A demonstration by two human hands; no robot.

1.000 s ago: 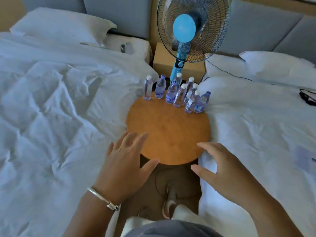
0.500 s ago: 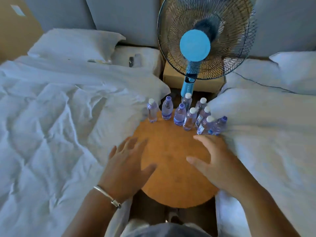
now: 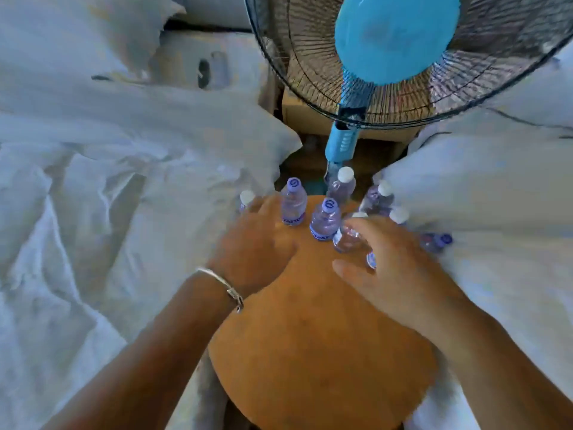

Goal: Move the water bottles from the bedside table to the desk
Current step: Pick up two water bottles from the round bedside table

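Observation:
Several small clear water bottles (image 3: pixel 324 221) with white or purple caps stand along the far edge of a round orange-brown bedside table (image 3: pixel 322 352). My left hand (image 3: pixel 257 243) reaches to the leftmost white-capped bottle (image 3: pixel 247 198); its straight fingers touch the bottle and hide its body. My right hand (image 3: pixel 393 268) curls round another white-capped bottle (image 3: pixel 348 240), which shows between forefinger and thumb. One bottle (image 3: pixel 437 240) lies tipped against the bedding on the right. The frame is blurred by motion.
A blue standing fan (image 3: pixel 393 38) rises close behind the bottles, its pole (image 3: pixel 341 144) just past the table's far edge. White rumpled beds (image 3: pixel 108 212) flank the table on both sides. A cardboard box (image 3: pixel 297 110) sits behind the fan.
The view has moved in close over the table. Both hands have travelled forward from the table's middle to the row of bottles; the right hand now wraps one, the left touches the leftmost.

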